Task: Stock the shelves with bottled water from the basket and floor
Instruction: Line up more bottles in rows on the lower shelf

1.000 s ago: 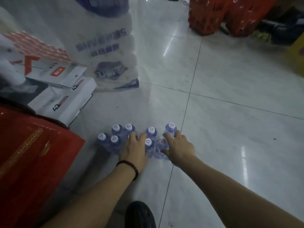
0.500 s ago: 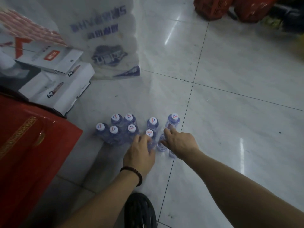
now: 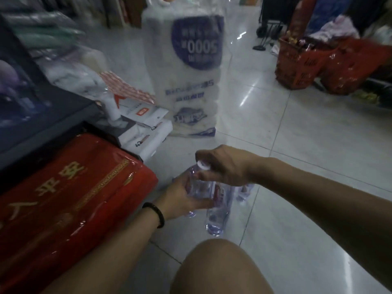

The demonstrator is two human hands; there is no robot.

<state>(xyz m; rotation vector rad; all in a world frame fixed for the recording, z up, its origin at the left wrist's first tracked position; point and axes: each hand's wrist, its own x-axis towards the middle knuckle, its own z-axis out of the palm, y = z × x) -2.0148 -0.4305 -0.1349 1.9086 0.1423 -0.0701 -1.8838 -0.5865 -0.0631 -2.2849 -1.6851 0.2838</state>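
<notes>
The water bottles I'm holding are thin clear plastic, smooth and a bit shiny, with white plastic caps. The floor is polished tile, super glossy. The red pack and the tissue bundle are both wrapped in shiny, crinkly film. The boxes look like matt white card. The basket is red plastic mesh.

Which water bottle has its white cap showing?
The bottle held in the left hand, cap pinched at the right hand's fingertips; the red-labelled bottle beside it and bottles behind the forearm hide their tops.
</notes>
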